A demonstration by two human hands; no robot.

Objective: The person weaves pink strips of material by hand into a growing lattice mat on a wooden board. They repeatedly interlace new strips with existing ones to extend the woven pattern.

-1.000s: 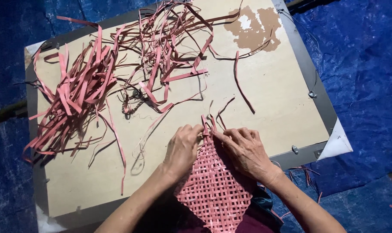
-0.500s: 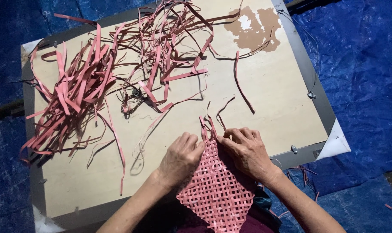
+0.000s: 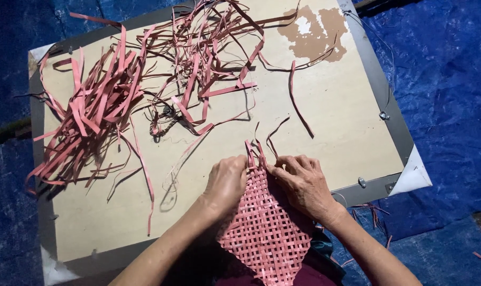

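Both hands curled tight on the pink woven mat [image 3: 264, 228]: left hand [image 3: 227, 182] and right hand [image 3: 301, 182] pinching its top strips, over the board [image 3: 325, 122]

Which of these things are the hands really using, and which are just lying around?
Being used:
- left hand and right hand
- pink woven mat, held at its top edge
- loose strip ends at the mat's top

Just lying about:
- pile of pink strips
- board
- blue tarp
- brown patch
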